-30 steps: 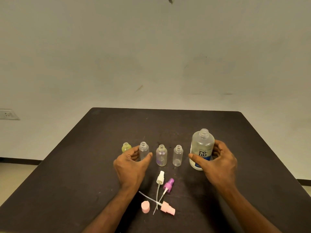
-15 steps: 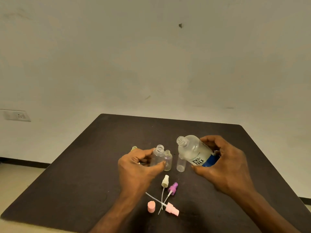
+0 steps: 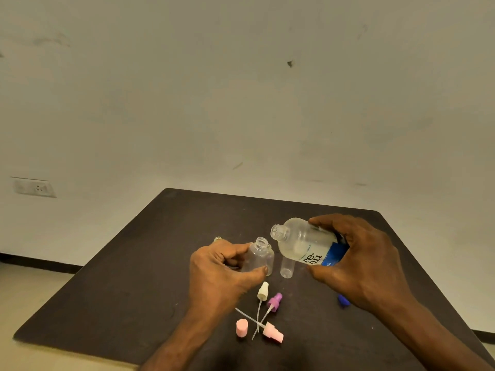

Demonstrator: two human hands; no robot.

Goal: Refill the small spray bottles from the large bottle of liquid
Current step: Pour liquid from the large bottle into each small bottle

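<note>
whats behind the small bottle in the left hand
Another small clear bottle stands right behind the held small bottle; only its right edge and a bit of neck show. Farther left, the left hand hides all but a yellowish bottle's rim.

Table (image 3: 134, 277) dark brown; large bottle (image 3: 302, 243) clear, blue label; cap (image 3: 242, 328) pink; sprayer (image 3: 275, 301) purple.

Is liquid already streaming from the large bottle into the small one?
No, the large bottle is tilted in the right hand, but its mouth is beside the small bottle in the left hand, with no stream visible.
</note>
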